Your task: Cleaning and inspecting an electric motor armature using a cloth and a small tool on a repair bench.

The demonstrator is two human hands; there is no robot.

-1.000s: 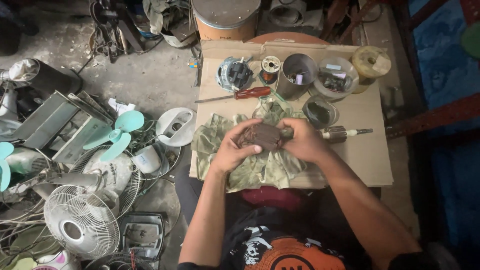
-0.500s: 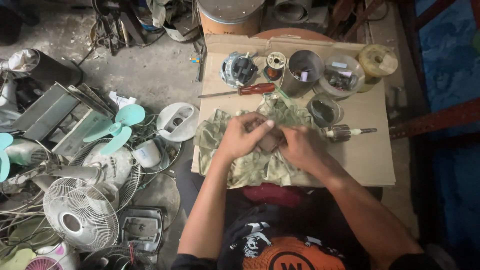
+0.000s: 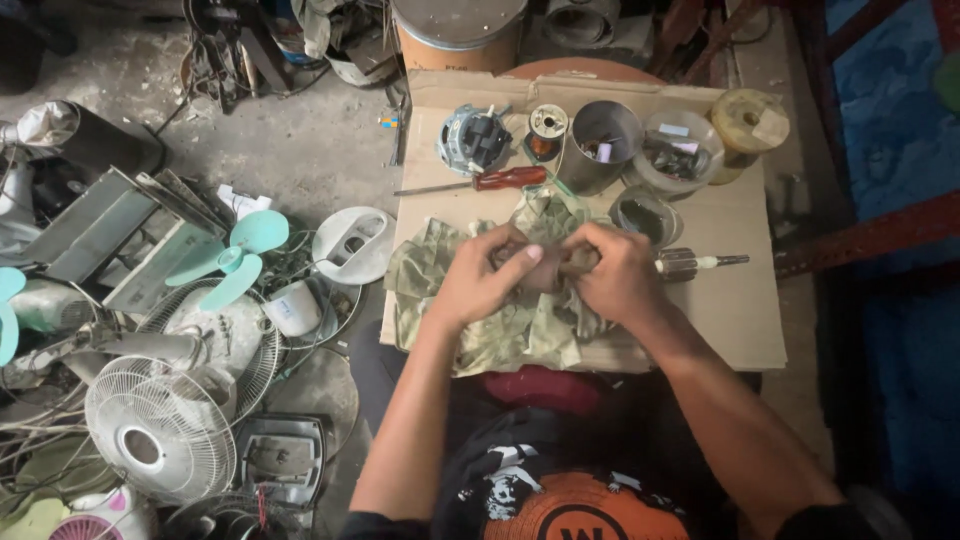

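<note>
Nearest, a black printed shirt with an orange round patch [image 3: 590, 515], and above it a fold of red fabric [image 3: 545, 388] at the edge of the cardboard work surface [image 3: 735, 310], flat, tan and creased.

On that cardboard, a crumpled camouflage cloth [image 3: 500, 335], soft and wrinkled, green-tan. Over it, left hand [image 3: 487, 277] and right hand [image 3: 612, 272] pressed together, fingers curled closed around a small dark brownish part [image 3: 545, 270], mostly hidden between the thumbs; exact shape not discernible. Just right of the right hand, a motor rotor [image 3: 690, 264] lying flat, ribbed cylinder with a thin steel shaft pointing right.

Slightly farther, a small round glass dish [image 3: 640, 213] and a screwdriver [image 3: 480, 182] with glossy red handle and slim metal shank pointing left. Beyond these, a row along the back edge: a round motor stator [image 3: 473, 139] with wound coils, a spool of copper wire [image 3: 546, 131], a dull metal can [image 3: 604, 142] holding small bits, a clear plastic bowl [image 3: 680, 152] of hardware, and a yellowish tape roll [image 3: 748, 122].

Farthest, a cylindrical drum [image 3: 458, 30] with grey metal lid.

On the concrete floor to the left, a white wire fan grille [image 3: 158, 440], pale turquoise plastic fan blades [image 3: 232, 258], and a white round fan base [image 3: 352, 244] among scrap.
</note>
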